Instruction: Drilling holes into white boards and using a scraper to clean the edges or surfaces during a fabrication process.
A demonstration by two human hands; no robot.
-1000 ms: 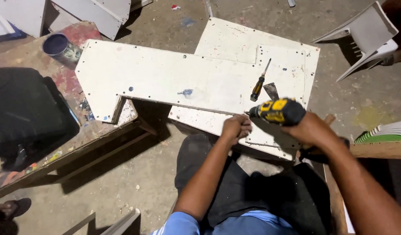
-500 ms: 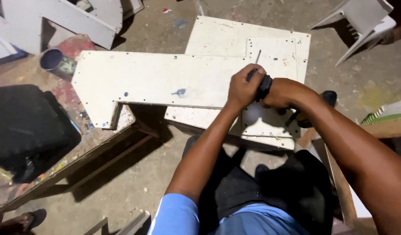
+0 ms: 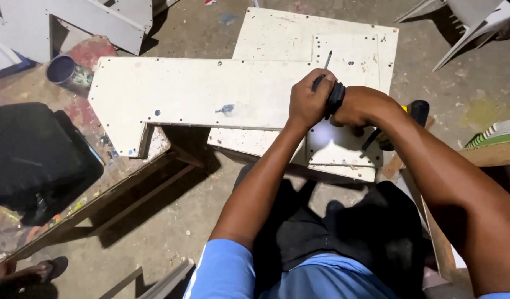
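From the head view, my left hand (image 3: 307,102) has its fingers wrapped tight around the black handle of a screwdriver (image 3: 328,83), whose thin shaft sticks up just beyond the knuckles. My right hand (image 3: 363,105) presses against the left; I cannot tell what its fingers grip, if anything. Beneath the fingers lies a long white board (image 3: 194,94), stacked on a second white panel (image 3: 299,39). A yellow drill (image 3: 413,113) rests just behind the right wrist. Well off to the left of the fingers stands a paint can (image 3: 63,72). I judge the screwdriver light and stiff, best held by its ribbed handle.
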